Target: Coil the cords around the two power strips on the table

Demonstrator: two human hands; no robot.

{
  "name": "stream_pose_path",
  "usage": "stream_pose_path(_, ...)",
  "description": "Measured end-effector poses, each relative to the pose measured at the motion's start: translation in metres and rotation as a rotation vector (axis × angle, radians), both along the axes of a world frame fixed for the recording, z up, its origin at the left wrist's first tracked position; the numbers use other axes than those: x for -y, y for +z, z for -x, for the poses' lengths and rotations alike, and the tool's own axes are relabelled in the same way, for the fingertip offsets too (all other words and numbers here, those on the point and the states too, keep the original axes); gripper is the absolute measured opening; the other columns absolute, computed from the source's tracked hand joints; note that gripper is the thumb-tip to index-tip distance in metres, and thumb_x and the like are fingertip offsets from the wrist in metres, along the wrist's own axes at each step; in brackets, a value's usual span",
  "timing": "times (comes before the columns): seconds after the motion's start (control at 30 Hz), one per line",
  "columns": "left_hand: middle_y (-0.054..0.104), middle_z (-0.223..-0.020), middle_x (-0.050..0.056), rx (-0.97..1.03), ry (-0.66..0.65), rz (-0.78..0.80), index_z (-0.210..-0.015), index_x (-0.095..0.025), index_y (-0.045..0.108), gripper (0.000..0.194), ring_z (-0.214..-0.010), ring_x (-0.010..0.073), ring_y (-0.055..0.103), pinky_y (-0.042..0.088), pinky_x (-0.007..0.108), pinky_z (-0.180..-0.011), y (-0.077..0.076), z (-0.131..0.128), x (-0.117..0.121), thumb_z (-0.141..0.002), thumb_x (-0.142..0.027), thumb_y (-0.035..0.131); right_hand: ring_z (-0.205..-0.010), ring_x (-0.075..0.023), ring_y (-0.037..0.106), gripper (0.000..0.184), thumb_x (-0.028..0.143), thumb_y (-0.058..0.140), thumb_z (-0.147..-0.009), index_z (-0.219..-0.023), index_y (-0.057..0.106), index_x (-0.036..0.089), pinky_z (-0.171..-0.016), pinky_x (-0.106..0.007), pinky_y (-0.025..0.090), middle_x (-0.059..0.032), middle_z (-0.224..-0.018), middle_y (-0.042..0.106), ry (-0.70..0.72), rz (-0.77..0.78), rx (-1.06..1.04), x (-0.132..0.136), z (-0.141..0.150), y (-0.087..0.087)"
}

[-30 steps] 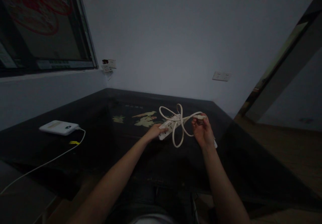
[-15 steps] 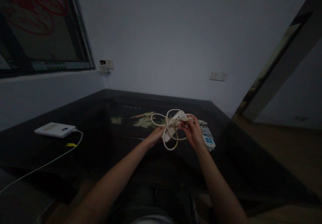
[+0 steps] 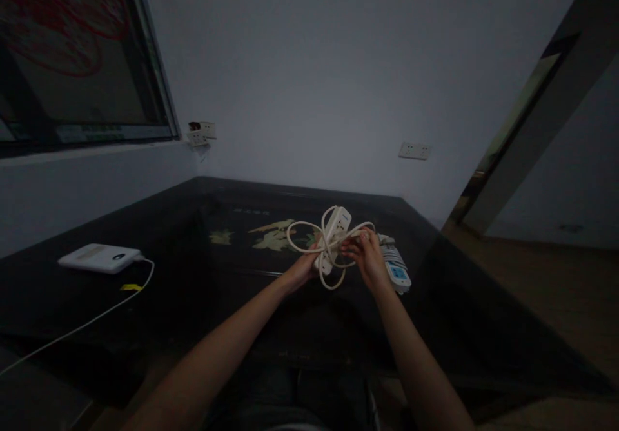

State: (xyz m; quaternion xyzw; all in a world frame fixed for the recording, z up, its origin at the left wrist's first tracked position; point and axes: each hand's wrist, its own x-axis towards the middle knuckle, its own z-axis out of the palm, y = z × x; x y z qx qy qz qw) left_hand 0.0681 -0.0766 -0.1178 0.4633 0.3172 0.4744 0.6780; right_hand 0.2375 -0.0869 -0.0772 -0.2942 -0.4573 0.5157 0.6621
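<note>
Above the middle of the dark table, my left hand [image 3: 304, 267] is closed around a white power strip [image 3: 340, 221], which is held tilted. Its cream cord [image 3: 302, 224] loops loosely around and across the strip. My right hand [image 3: 366, 255] has its fingers bent and pinched on the cord at the strip's right side; the plug end there is mostly hidden by the fingers. Just right of that hand lies a second power strip [image 3: 399, 275] with blue sockets, its grey cord [image 3: 389, 251] wrapped around it.
A white box-shaped device [image 3: 99, 258] with a cable running off the left edge lies on the left of the table [image 3: 193, 224]. A yellow tag [image 3: 130, 287] is near it. Wall sockets [image 3: 414, 151] sit behind the table, under a window [image 3: 87, 63] at left.
The held strip has turned so its socket face shows more, and stands more upright. The right hand keeps hold of the cord. The whole view has shifted slightly.
</note>
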Motion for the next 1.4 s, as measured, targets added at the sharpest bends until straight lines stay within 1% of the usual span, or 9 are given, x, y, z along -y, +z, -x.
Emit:
stream_pose_path(0.07, 0.063, -0.106, 0.003, 0.053, -0.003, -0.004, -0.131, -0.030, 0.045, 0.058, -0.074, 0.0131, 0.062, 0.050, 0.024, -0.060, 0.001, 0.001, 0.001, -0.078, -0.039, 0.066, -0.061, -0.0144, 0.067, 0.038, 0.046, 0.068, -0.074, -0.103, 0.052, 0.026, -0.053, -0.025, 0.054, 0.0023, -0.076, 0.068, -0.003, 0.019, 0.025, 0.001, 0.002, 0.000)
stream_pose_path(0.17, 0.064, -0.102, 0.003, 0.119, -0.029, 0.006, -0.135, -0.032, 0.037, 0.071, -0.072, 0.0132, 0.063, 0.050, 0.025, -0.061, 0.001, 0.004, 0.002, -0.074, -0.036, 0.072, -0.058, -0.0146, 0.067, 0.039, 0.046, 0.069, -0.073, -0.101, 0.052, 0.026, -0.053, -0.025, 0.054, 0.0026, -0.076, 0.068, -0.004, 0.030, 0.030, 0.003, 0.004, 0.001)
stream_pose_path(0.33, 0.066, -0.102, 0.004, 0.175, -0.027, 0.015, -0.135, -0.029, 0.037, 0.077, -0.073, 0.0140, 0.065, 0.051, 0.025, -0.064, -0.001, 0.005, 0.001, -0.069, -0.030, 0.078, -0.057, -0.0159, 0.068, 0.040, 0.048, 0.070, -0.072, -0.101, 0.053, 0.026, -0.055, -0.028, 0.057, 0.0025, -0.075, 0.068, -0.012, 0.040, 0.004, 0.004, 0.005, 0.000)
stream_pose_path(0.43, 0.067, -0.099, 0.004, 0.188, -0.003, 0.030, -0.131, -0.027, 0.042, 0.075, -0.071, 0.0136, 0.066, 0.051, 0.026, -0.065, 0.000, 0.004, 0.001, -0.066, -0.029, 0.080, -0.059, -0.0155, 0.068, 0.042, 0.049, 0.071, -0.071, -0.101, 0.053, 0.026, -0.056, -0.028, 0.057, 0.0022, -0.076, 0.069, -0.003, 0.050, 0.003, 0.004, 0.005, 0.000)
stream_pose_path(0.67, 0.067, -0.102, 0.006, 0.225, -0.053, 0.021, -0.110, -0.019, 0.059, 0.058, -0.081, 0.0173, 0.067, 0.052, 0.029, -0.073, 0.008, 0.004, 0.006, -0.058, -0.024, 0.084, -0.058, -0.0114, 0.065, 0.045, 0.044, 0.075, -0.067, -0.101, 0.054, 0.025, -0.056, -0.023, 0.055, 0.0036, -0.075, 0.067, -0.013, 0.061, 0.010, 0.004, 0.006, 0.001)
stream_pose_path(0.83, 0.066, -0.104, 0.006, 0.253, -0.044, 0.057, -0.112, -0.021, 0.056, 0.056, -0.088, 0.0200, 0.066, 0.052, 0.039, -0.083, 0.006, 0.004, 0.007, -0.062, -0.019, 0.081, -0.063, -0.0113, 0.064, 0.045, 0.037, 0.078, -0.064, -0.101, 0.056, 0.025, -0.056, -0.022, 0.055, 0.0041, -0.078, 0.064, -0.032, 0.056, 0.047, 0.003, 0.006, -0.002)
stream_pose_path(1.1, 0.064, -0.107, 0.006, 0.289, -0.042, 0.093, -0.114, -0.024, 0.053, 0.054, -0.091, 0.0231, 0.066, 0.052, 0.052, -0.083, 0.003, 0.005, 0.006, -0.066, -0.015, 0.076, -0.063, -0.0118, 0.062, 0.038, 0.041, 0.074, -0.068, -0.098, 0.059, 0.024, -0.057, -0.024, 0.054, 0.0032, -0.077, 0.064, -0.068, 0.064, 0.100, 0.000, 0.003, -0.005)
stream_pose_path(1.27, 0.064, -0.107, 0.006, 0.315, -0.036, 0.097, -0.113, -0.023, 0.054, 0.049, -0.091, 0.0237, 0.066, 0.052, 0.053, -0.083, 0.000, 0.005, 0.003, -0.069, -0.015, 0.074, -0.064, -0.0125, 0.061, 0.038, 0.046, 0.073, -0.068, -0.096, 0.061, 0.022, -0.058, -0.025, 0.054, 0.0019, -0.075, 0.065, -0.090, 0.072, 0.151, -0.003, 0.001, -0.007)
stream_pose_path(1.4, 0.065, -0.103, 0.006, 0.308, -0.025, 0.119, -0.111, -0.022, 0.053, 0.045, -0.090, 0.0230, 0.065, 0.051, 0.051, -0.085, 0.006, 0.004, 0.006, -0.070, -0.013, 0.070, -0.061, -0.0119, 0.059, 0.039, 0.046, 0.074, -0.066, -0.093, 0.062, 0.021, -0.058, -0.025, 0.053, 0.0027, -0.070, 0.063, -0.090, 0.074, 0.184, -0.005, 0.000, -0.009)
